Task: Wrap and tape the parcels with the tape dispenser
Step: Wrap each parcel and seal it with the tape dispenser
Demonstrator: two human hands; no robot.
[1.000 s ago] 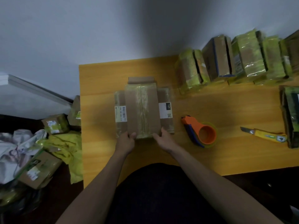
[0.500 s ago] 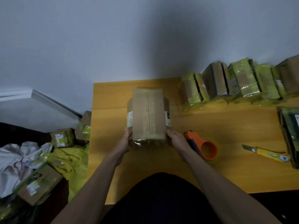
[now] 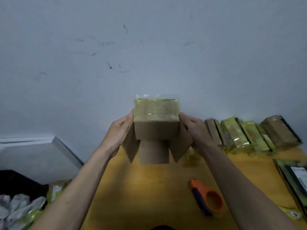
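Cardboard parcel (image 3: 156,128) is held above the table (image 3: 149,188) — left hand (image 3: 118,135) and right hand (image 3: 193,130) grip opposite sides, loose flaps hanging down. Tape dispenser (image 3: 206,197) lies below, nearer the right hand — likely its pickup.

Brown cardboard box parcel (image 3: 156,130) held up above the surface, yellowish-taped end on top, loose flaps hanging open below. Orange-and-blue tape dispenser (image 3: 206,197) lies on the surface near right, untouched.
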